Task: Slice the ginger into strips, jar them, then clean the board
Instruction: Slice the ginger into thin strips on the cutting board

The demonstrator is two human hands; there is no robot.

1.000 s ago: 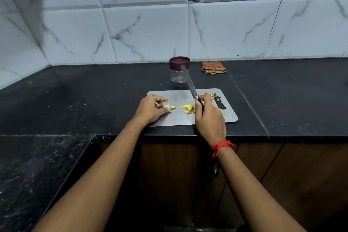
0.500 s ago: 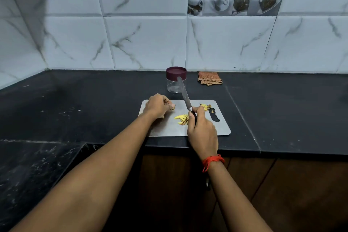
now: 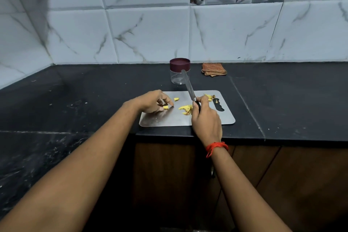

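Steel cutting board [image 3: 169, 121] sits at the front edge of the black countertop [image 3: 282, 103]. Left hand [image 3: 150, 100] is over the board's left part, fingers bent, thumb and index tip pinching a small ginger piece [image 3: 165, 107] against the steel. Loose chunk [image 3: 176, 99] lies just beyond it. Ginger strips [image 3: 186, 109] are piled mid-board, just beside the right hand [image 3: 206, 117]. Right hand is clenched round the knife [image 3: 188, 86] handle, blade tilted up and away toward the jar [image 3: 177, 78]. Jar stands behind the board, maroon lid on. Scraps [image 3: 209, 96] lie at the board's far right corner. Folded checked cloth [image 3: 213, 69] lies right of the jar. Red thread [image 3: 216, 148] is on the right wrist.
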